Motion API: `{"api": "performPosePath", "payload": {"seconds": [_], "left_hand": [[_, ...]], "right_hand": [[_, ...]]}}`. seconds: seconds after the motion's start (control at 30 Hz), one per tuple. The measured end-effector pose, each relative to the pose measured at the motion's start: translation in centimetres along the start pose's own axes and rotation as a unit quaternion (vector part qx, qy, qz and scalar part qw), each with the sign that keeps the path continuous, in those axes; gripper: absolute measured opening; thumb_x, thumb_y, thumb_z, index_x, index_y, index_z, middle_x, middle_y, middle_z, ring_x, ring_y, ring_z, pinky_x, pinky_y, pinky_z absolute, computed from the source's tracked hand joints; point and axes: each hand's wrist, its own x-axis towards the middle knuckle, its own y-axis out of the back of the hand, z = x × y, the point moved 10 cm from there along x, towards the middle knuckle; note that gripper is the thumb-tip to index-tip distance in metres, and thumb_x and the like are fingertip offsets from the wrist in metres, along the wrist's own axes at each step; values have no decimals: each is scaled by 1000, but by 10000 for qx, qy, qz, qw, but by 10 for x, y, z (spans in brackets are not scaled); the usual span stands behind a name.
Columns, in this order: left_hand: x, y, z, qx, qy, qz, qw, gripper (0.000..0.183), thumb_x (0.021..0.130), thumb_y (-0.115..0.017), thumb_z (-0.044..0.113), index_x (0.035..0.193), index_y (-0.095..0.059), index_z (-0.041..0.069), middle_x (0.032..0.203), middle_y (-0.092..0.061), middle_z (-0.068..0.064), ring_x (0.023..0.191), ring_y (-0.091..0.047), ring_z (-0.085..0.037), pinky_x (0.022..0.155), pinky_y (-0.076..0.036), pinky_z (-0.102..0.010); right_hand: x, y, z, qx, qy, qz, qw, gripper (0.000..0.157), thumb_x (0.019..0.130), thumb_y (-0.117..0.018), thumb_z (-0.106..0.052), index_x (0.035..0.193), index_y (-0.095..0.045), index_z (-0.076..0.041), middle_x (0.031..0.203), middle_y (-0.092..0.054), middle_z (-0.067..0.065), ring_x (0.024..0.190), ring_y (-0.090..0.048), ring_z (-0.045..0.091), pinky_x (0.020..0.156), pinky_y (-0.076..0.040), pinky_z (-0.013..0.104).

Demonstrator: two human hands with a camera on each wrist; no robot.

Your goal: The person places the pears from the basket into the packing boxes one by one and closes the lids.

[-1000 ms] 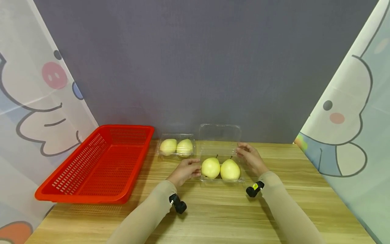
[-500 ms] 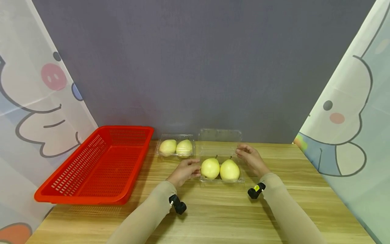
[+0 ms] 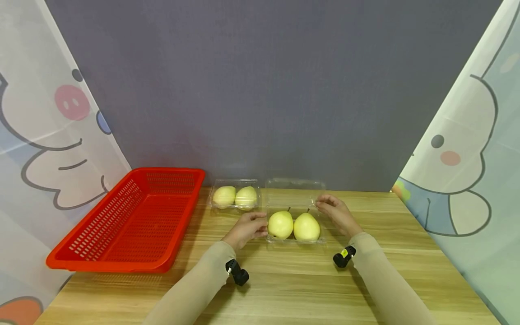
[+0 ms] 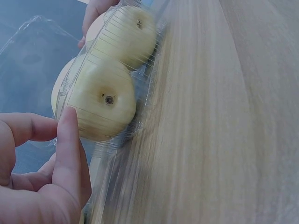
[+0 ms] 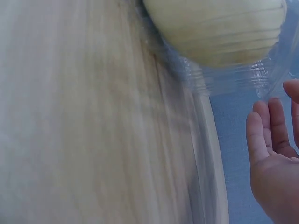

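A clear plastic clamshell box [image 3: 295, 241] stands on the table with its lid [image 3: 295, 184] raised at the back. Two yellow-green pears [image 3: 280, 225] lie side by side in its base. My left hand [image 3: 246, 229] pinches the box's left rim; in the left wrist view the thumb and index fingertips meet at the edge beside the nearer pear [image 4: 100, 100]. My right hand [image 3: 338, 215] is at the back right corner, near the lid's hinge. Its fingers [image 5: 256, 133] are fairly straight in the right wrist view, fingertips right at the box's corner and the thumb apart from them.
Behind and left, a second clear box [image 3: 234, 181] with two pears is closed. A red plastic basket [image 3: 162, 266] stands at the table's left. A dark grey panel [image 3: 252, 90] backs the wooden table [image 3: 284, 289], and printed cloths [image 3: 463, 189] hang at both sides.
The raised lid's top edge has tilted lower in the view. Both hands have stayed nearly in place at the box, the right one shifting slightly.
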Motion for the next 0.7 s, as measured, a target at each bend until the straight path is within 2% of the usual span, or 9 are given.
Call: {"api": "performPosePath", "payload": {"seconds": [0.33,0.47,0.7], "left_hand": [[1,0,0,-2,8,-7,10000,51,97,-58,0,144,-43,-11,97,-59,-14,76,-61,-16,78,-58,-28],[0,0,0,-4,-1,-17,10000,51,97,-58,0,144,-42,-11,97,-59,-14,75,-61,-15,77,-58,-27],[0,0,-2,-62,60,11,10000,51,97,-59,-1,144,-43,-10,96,-58,-14,74,-61,-15,74,-57,-24]], "right_hand": [[-2,0,-1,-227,102,-130,9996,17,100,-63,-11,111,-54,-2,113,-56,4,107,-59,12,104,-47,37],[-3,1,-1,-304,122,-150,9994,19,100,-62,-11,112,-54,1,115,-56,6,110,-59,15,105,-46,39],[-4,1,-2,-696,168,-260,9971,29,107,-42,-13,122,-48,11,130,-49,23,128,-50,31,103,-47,29]]}}
